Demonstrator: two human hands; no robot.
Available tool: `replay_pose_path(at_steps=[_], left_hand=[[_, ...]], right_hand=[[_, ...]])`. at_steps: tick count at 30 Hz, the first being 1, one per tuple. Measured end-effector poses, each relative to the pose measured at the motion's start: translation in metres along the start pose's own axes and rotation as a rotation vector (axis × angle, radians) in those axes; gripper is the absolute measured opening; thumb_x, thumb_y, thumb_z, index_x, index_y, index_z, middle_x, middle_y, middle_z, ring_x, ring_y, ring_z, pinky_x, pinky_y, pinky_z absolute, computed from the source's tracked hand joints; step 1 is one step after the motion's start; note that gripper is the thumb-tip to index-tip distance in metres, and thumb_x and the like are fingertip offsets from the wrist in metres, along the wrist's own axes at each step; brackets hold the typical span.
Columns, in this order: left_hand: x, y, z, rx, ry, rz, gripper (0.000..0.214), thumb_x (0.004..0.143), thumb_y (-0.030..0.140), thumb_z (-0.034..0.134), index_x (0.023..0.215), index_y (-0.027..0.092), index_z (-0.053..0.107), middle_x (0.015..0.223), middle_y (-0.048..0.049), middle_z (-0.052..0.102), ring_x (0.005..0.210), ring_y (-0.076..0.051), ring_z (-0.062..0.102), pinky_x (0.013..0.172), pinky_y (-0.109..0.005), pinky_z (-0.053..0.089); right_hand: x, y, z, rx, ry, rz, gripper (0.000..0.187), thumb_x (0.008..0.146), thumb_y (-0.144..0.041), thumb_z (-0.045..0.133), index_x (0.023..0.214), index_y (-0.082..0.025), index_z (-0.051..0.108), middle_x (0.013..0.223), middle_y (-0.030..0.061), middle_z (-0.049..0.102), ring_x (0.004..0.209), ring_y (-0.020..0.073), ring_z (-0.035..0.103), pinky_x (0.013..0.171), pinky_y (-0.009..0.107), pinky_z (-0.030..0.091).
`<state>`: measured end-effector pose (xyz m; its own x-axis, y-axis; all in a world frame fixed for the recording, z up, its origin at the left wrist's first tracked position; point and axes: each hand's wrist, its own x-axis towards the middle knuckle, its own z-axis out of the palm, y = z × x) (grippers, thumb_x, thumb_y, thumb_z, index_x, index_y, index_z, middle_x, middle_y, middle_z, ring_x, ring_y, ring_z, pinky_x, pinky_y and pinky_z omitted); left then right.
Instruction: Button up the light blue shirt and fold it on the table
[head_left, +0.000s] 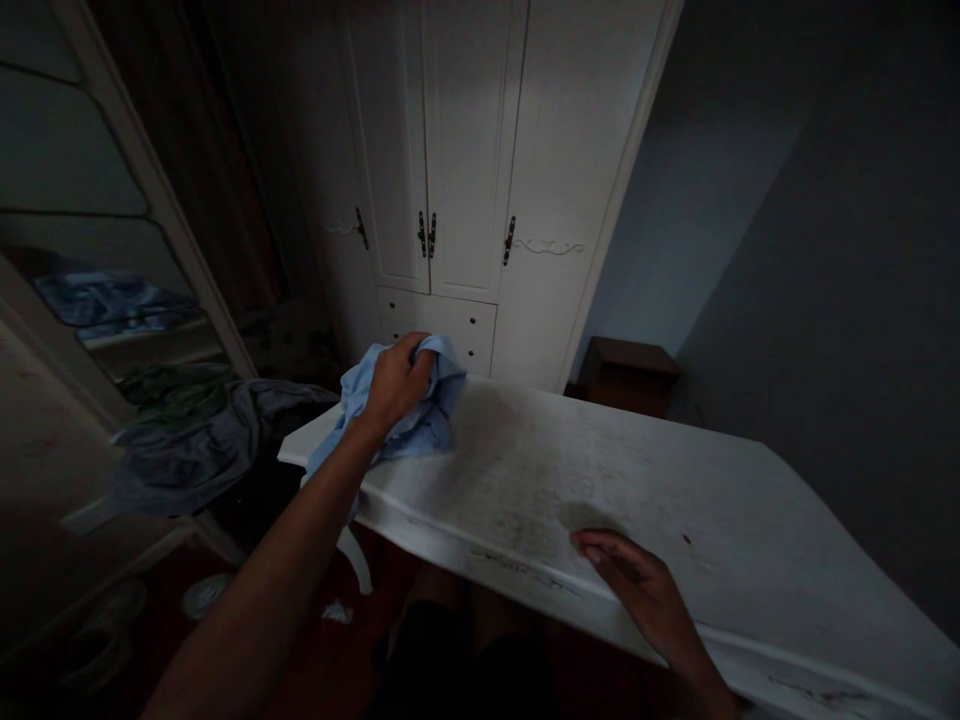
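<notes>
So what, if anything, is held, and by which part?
The left hand grips the light blue cloth by its bunched upper part; the right hand shows nothing held.

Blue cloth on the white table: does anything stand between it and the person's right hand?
Nothing visible does: only stained tabletop lies between the right hand and the blue cloth, which the left hand grips.

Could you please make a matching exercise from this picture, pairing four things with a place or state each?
1. Light-blue cloth
2. Right hand
3. Low brown cabinet
4. White wardrobe

A. Beyond the white table, doors shut
B. By the table's near edge, holding nothing
C. Bunched under the left hand
D. Right of the wardrobe, against the wall

Pairs: 1-C, 2-B, 3-D, 4-A
</notes>
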<state>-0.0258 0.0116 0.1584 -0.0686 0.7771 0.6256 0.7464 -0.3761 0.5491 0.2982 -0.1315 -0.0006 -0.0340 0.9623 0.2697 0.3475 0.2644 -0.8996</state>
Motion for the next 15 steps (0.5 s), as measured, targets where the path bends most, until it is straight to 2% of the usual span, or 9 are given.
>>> replay_pose_path(at_steps=[4, 7, 11, 15], left_hand=[[0.024, 0.063, 0.002, -0.372, 0.013, 0.124, 0.031, 0.086, 0.032, 0.050, 0.104, 0.018, 0.071, 0.089, -0.0028, 0.070, 0.079, -0.017, 0.062, 0.068, -0.024, 0.049], [0.041, 0.105, 0.011, -0.575, -0.038, 0.176, 0.027, 0.084, 0.030, 0.054, 0.102, 0.019, 0.070, 0.080, -0.0008, 0.066, 0.069, -0.014, 0.059, 0.059, -0.022, 0.046], [0.058, 0.154, 0.025, -0.717, -0.105, 0.167, 0.026, 0.085, 0.025, 0.052, 0.106, 0.021, 0.067, 0.069, 0.0021, 0.059, 0.057, -0.011, 0.055, 0.052, -0.020, 0.042], [0.075, 0.201, 0.042, -0.842, -0.237, 0.176, 0.026, 0.090, 0.025, 0.049, 0.110, 0.020, 0.065, 0.068, 0.0026, 0.056, 0.057, -0.010, 0.056, 0.054, -0.021, 0.043]], right_hand=[[0.001, 0.001, 0.004, 0.145, 0.021, 0.018, 0.030, 0.084, -0.051, 0.066, 0.094, -0.024, 0.076, 0.093, 0.0085, 0.076, 0.084, 0.0234, 0.073, 0.082, 0.037, 0.060], [0.004, 0.000, 0.007, 0.292, 0.075, -0.007, 0.031, 0.084, -0.046, 0.068, 0.105, -0.024, 0.071, 0.100, 0.0093, 0.074, 0.088, 0.0228, 0.072, 0.083, 0.037, 0.059], [0.025, -0.008, 0.006, 0.342, 0.162, -0.093, 0.049, 0.084, -0.041, 0.070, 0.129, -0.029, 0.056, 0.128, 0.0117, 0.062, 0.113, 0.0249, 0.063, 0.086, 0.039, 0.057], [0.067, -0.012, 0.004, 0.322, 0.148, -0.088, 0.075, 0.076, -0.040, 0.075, 0.142, -0.033, 0.041, 0.145, 0.0122, 0.048, 0.131, 0.0275, 0.049, 0.099, 0.048, 0.050]])
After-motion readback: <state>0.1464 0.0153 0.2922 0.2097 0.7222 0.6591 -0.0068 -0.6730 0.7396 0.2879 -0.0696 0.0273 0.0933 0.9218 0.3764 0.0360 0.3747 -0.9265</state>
